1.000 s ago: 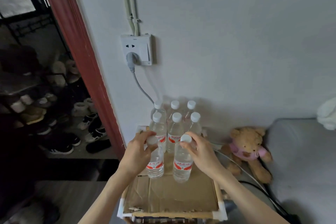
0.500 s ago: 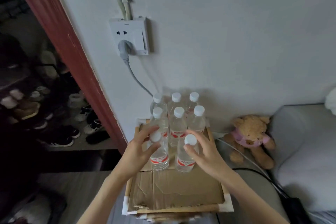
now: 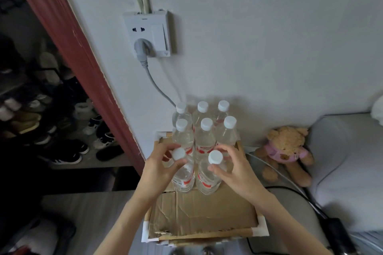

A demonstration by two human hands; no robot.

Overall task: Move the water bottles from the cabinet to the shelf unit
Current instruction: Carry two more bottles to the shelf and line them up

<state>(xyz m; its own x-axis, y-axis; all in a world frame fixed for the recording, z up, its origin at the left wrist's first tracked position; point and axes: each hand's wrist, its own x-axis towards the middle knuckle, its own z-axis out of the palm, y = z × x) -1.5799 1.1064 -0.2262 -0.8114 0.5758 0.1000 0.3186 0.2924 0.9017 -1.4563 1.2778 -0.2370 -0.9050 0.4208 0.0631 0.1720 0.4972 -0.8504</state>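
With six bottles point(image 3: 204, 128) massed behind, left hand point(image 3: 159, 168) and right hand point(image 3: 233, 168) each clamp a front bottle's neck, judged mid-pickup; lifting straight up comes next.

Behind the fingers point(image 3: 172, 168), the two nearest bottles' necks are partly covered. Beyond them, back-row bottles point(image 3: 202, 114) show little but caps. Label print is too small to read. Shoes point(image 3: 62, 155) far left blur in darkness.

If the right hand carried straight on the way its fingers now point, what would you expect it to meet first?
The right hand already grips the front-right bottle at the neck. Pushed further toward the wall, it would probably meet the middle-row right bottle first, though depth between them is hard to judge.
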